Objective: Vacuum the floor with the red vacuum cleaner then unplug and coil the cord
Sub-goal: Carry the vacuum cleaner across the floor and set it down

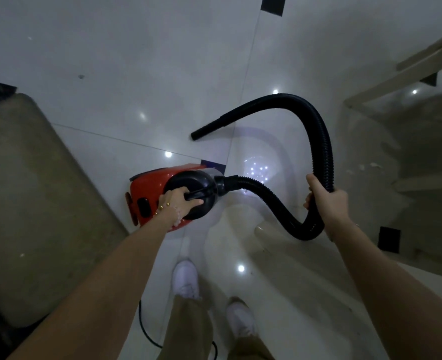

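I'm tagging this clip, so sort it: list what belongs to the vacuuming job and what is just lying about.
Job: red vacuum cleaner, held by the left hand; black hose, gripped by the right hand; black cord on the floor.
Just there: beige cushion at left; wooden frame at right.

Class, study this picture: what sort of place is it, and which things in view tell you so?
Probably a room in a home, perhaps a living area: glossy pale tiled floor, a beige upholstered seat on the left, pale wooden furniture on the right, and a red vacuum cleaner.
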Tool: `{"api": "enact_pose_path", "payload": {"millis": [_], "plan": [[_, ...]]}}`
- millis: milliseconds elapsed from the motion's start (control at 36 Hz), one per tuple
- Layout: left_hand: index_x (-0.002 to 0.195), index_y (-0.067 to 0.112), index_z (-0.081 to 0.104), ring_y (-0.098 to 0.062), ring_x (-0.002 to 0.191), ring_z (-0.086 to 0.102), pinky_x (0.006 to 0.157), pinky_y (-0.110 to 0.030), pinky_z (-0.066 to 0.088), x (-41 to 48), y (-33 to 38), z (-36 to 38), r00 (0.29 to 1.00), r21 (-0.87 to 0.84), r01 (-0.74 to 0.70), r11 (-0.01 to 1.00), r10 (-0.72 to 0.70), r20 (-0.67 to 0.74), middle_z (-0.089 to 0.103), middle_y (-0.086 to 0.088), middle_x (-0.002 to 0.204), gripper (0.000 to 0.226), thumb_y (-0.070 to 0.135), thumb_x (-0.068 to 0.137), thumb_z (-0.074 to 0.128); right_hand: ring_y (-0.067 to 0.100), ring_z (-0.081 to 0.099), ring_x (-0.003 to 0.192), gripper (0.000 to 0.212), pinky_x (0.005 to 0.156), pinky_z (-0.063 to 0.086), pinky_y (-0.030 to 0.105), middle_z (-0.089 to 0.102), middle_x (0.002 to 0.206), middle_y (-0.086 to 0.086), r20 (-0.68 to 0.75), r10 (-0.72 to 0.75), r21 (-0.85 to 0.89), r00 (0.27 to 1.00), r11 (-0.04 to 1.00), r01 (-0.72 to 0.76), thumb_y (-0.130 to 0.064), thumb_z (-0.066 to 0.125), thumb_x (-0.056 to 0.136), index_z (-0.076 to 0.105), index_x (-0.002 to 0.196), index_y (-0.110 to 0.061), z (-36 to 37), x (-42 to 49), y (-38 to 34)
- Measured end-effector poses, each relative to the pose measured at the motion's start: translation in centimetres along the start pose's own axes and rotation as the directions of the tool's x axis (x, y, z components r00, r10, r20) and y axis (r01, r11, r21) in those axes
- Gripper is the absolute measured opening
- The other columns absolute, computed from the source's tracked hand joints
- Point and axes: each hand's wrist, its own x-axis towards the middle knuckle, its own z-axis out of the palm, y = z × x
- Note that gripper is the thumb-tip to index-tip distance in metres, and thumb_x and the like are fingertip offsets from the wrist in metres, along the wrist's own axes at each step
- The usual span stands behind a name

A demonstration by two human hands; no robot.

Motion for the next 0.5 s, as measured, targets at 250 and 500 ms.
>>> {"api": "enact_pose_path", "payload": {"millis": [250,500], "plan": [[0.118,0.01,0.059,-0.032,0.107,0.06,0.096,-0.043,0.047,0.1,-0.7,-0.6,0.998,0.029,-0.033,0.999,0.035,-0.055,0.066,-0.013,0.114,0.044,0.04,0.085,0.061,0.016,0.05,0.057,0.03,0.055,0.042,0.025,0.051,0.064,0.006,-0.004,-0.076,-0.149,0.997,0.986,0.074,-0.036,0.063,0.087,0.05,0.071,-0.013,0.3,0.3,1.3],[0.142,0.004,0.035,-0.034,0.131,0.042,0.11,-0.039,0.036,-1.4,-1.1,-3.0,0.996,0.082,-0.084,0.993,0.085,-0.003,0.04,-0.019,0.145,0.055,0.022,0.093,0.052,0.028,0.062,0.088,0.038,0.071,0.044,0.032,0.059,0.09,0.005,-0.003,-0.214,-0.263,0.977,0.943,0.206,-0.045,0.065,0.084,0.05,0.101,-0.015,0.7,-0.2,-0.6]]}}
